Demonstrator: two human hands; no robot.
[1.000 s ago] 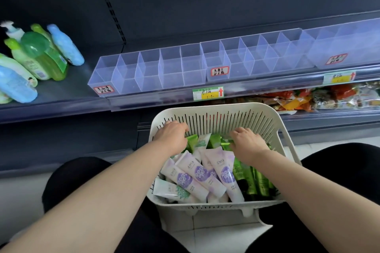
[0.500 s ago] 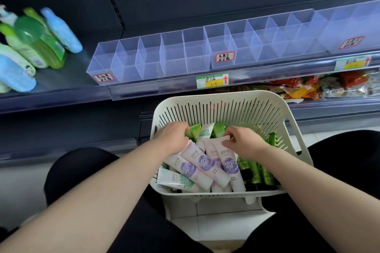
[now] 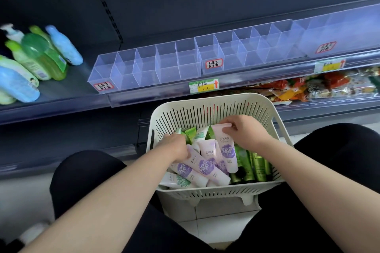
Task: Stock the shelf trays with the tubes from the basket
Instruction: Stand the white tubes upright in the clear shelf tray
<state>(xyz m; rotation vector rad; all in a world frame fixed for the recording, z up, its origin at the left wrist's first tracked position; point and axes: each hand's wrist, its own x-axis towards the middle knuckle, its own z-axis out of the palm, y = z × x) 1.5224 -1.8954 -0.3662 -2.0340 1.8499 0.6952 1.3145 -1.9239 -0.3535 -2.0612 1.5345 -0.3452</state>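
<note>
While your right hand (image 3: 244,132) pinches the crimped end of a lavender tube (image 3: 226,148) tilted up over the others in the basket (image 3: 207,99), expect it to be light, soft-walled and slightly slick. Grip the flat crimp or the firm cap, not the squeezable middle. Your left hand (image 3: 175,147) curls down among the tubes; whether it grips one cannot be told. The shelf trays (image 3: 164,63) above hold nothing yet.

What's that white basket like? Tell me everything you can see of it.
The basket is off-white plastic, with slotted walls, a thick rounded rim and small feet below. It sits between the person's knees, in front of the shelf, holding purple-labelled tubes and green tubes. The left hand and right hand reach into it.
</note>
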